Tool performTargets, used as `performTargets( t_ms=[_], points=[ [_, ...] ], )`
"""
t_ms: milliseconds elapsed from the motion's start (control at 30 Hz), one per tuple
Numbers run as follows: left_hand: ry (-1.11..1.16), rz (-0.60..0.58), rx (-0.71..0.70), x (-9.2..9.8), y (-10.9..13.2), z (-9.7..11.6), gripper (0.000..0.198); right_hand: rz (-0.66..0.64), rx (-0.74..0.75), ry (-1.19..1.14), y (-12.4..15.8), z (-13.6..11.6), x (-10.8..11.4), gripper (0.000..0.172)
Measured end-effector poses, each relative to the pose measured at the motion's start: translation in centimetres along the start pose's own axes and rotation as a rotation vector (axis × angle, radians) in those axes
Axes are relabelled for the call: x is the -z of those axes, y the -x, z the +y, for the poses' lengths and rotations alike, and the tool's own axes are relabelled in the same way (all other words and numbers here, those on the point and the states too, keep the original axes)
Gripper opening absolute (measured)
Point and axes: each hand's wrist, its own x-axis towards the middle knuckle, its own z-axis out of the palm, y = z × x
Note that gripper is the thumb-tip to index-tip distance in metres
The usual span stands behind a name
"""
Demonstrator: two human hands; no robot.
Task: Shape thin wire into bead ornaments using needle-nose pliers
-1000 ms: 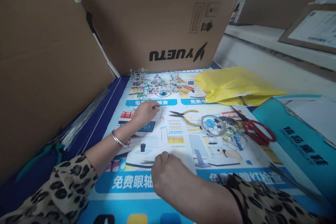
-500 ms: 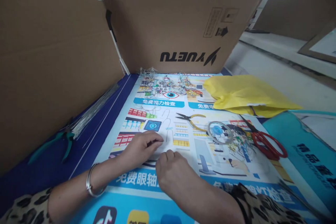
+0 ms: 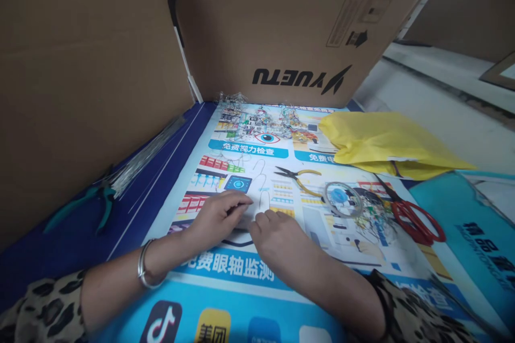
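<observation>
Currently left hand (image 3: 219,217) pinching thin wire (image 3: 264,191) near desk (image 3: 132,209) middle, grip closed on it; right hand (image 3: 281,238) resting alongside, grip unclear. Wire possibly springing away if pinch loosening.

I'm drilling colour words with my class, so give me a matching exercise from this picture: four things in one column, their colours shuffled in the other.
Things:
1. bag
2. scissors, the handles
3. pliers beside the wire bundle, the handles
4. bracelet

Colours:
A. silver
B. teal
C. yellow
D. red

Pairs: 1-C, 2-D, 3-B, 4-A.
</observation>
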Motion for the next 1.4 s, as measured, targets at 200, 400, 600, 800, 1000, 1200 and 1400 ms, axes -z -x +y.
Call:
performTargets(
  t_ms=[200, 400, 600, 800, 1000, 1200, 1400],
  points=[
    [0.050, 0.049, 0.155, 0.2, -0.5, -0.5, 0.016, -0.045, -0.056, -0.133, 0.1, 1.2, 0.0, 0.011],
    [0.104, 0.065, 0.202, 0.2, -0.6, -0.4, 0.015, -0.053, -0.056, -0.074, 0.1, 0.9, 0.2, 0.010],
    [0.115, 0.062, 0.213, 0.3, -0.6, -0.3, 0.014, -0.096, 0.014, -0.077, 0.1, 0.0, 0.9, 0.009],
    [0.099, 0.021, 0.190, 0.1, -0.5, -0.6, 0.015, -0.019, -0.009, -0.052, 0.2, 0.0, 0.4, 0.008],
    [0.042, -0.076, 0.094, 0.1, -0.2, -0.2, 0.015, 0.028, 0.024, -0.045, 0.2, -0.4, 0.0, 0.005],
    [-0.028, -0.134, -0.021, 0.2, 0.4, 0.3, 0.018, -0.036, 0.032, -0.081, 0.4, 0.4, 0.7, 0.006],
    [-0.152, -0.167, -0.149, 0.2, 1.6, 0.1, 0.025, -0.024, -0.167, -0.059, 0.7, 3.2, 0.8, 0.008]
  ],
)
